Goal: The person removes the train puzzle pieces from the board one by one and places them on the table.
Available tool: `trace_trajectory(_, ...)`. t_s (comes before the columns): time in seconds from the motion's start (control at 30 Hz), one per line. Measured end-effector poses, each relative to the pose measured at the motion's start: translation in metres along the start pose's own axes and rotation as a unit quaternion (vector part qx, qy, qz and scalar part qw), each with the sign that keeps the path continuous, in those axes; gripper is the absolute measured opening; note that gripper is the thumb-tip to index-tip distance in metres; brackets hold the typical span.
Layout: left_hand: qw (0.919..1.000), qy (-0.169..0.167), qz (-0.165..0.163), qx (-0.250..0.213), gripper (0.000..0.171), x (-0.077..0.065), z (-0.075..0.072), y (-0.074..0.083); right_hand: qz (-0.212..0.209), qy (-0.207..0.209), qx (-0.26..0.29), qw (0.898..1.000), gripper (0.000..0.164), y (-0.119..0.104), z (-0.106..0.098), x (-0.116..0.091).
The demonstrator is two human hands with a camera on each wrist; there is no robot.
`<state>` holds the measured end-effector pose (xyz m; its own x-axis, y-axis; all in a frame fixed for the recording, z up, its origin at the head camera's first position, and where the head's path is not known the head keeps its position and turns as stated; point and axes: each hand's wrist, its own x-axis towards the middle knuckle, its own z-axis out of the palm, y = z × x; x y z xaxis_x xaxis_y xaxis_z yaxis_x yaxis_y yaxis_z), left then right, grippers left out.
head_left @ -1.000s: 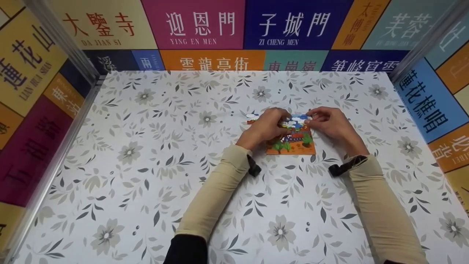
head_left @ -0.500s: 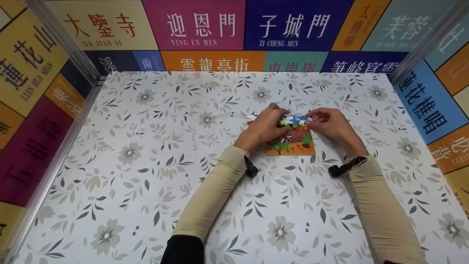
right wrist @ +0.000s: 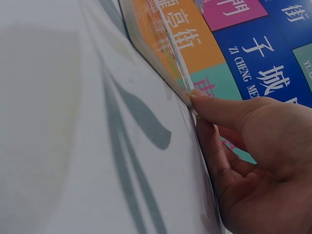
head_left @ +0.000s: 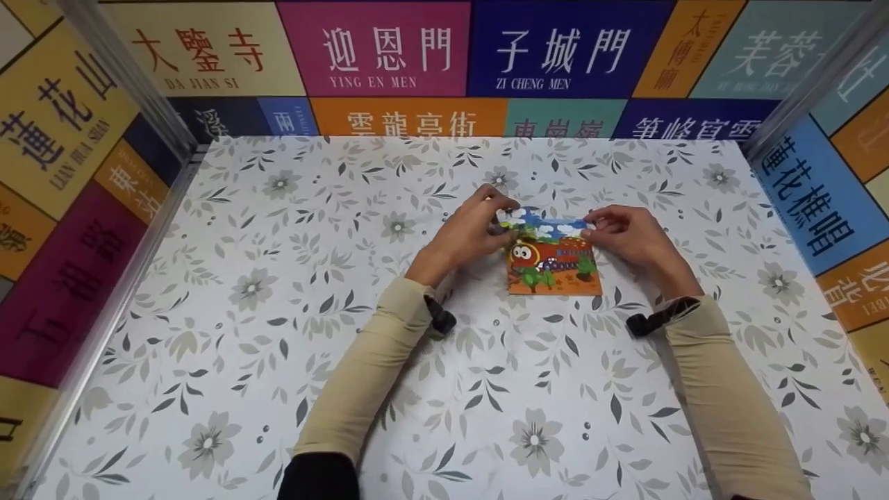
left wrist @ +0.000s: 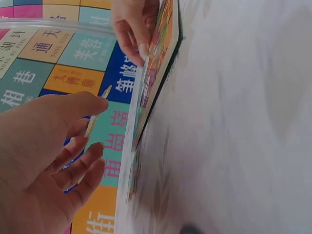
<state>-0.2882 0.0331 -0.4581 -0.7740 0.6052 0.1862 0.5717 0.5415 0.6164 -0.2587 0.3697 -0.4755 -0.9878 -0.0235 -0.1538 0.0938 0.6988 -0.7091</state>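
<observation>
A small square picture board (head_left: 559, 267) with a cartoon red train, orange ground and blue sky lies on the table. At its upper left, my left hand (head_left: 462, 236) pinches a thin flat picture piece (left wrist: 97, 112) between thumb and index finger; the other fingers are loosely bent. That piece shows edge-on in the left wrist view, apart from the board. My right hand (head_left: 628, 232) pinches the board's upper right corner, as the right wrist view shows, with thumb and index finger. Part of the board's upper left is hidden by my left fingers.
The tabletop (head_left: 278, 375) has a grey leaf and flower pattern. Colourful panels with Chinese lettering (head_left: 389, 52) rise along the back and both sides. A dark wrist strap with a small camera (head_left: 441, 321) sits on each wrist.
My left hand has moved left off the picture, uncovering the train's face and the upper left sky. My right hand stays at the right corner.
</observation>
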Motion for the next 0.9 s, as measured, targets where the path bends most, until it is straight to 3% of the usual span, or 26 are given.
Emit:
trace_trajectory(0.37,0.9986,0.046,-0.005,0.027,0.049,-0.025,-0.024,-0.021,-0.001,-0.002,-0.002,1.0,0.048,-0.001,0.001,0.001)
trace_trajectory(0.67,0.9976,0.059,-0.012,0.034,0.048,-0.043,-0.039,-0.043,-0.01,0.002,-0.002,1.0,0.049,0.001,0.0,0.0)
trace_trajectory(0.9,0.998,0.055,-0.024,0.019,0.046,-0.048,-0.044,-0.06,-0.001,-0.004,-0.002,1.0,0.052,0.001,0.0,0.001)
